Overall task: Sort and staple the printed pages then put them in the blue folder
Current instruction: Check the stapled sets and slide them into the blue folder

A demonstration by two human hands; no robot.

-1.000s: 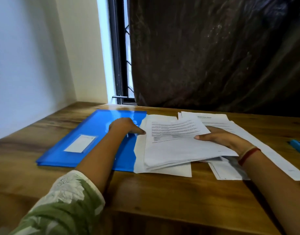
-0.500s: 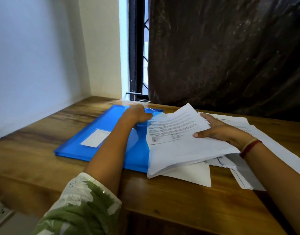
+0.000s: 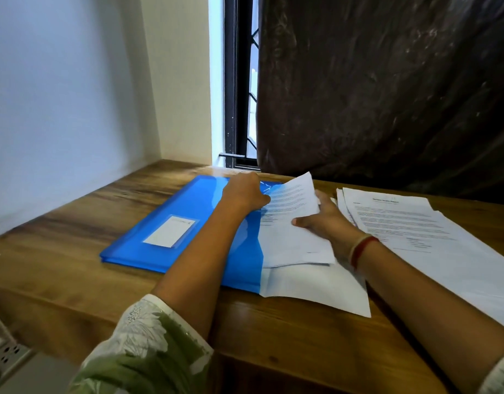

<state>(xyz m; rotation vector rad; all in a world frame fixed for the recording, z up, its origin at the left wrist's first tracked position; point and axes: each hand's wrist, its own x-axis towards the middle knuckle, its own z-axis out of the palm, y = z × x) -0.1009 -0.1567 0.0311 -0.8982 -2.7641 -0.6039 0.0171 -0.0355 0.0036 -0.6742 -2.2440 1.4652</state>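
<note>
Tabletop (image 3: 74, 223) room left of blue folder (image 3: 188, 211)

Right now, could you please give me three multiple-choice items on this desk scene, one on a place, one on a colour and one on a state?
1. Where does the loose stack of printed pages lie?
A. on a chair
B. on the table, to the right of the right hand
C. on the window ledge

2. What colour is the label on the blue folder?
A. white
B. yellow
C. red

3. What is the right hand doing?
A. resting empty
B. pressing a stapler
C. holding a sheaf of pages at the folder's edge

Answers: 1 B, the stack lies flat on the wood beyond that hand; 2 A, the label shows white against the blue; 3 C, the thumb lies over the sheaf at the folder's right side.
</note>
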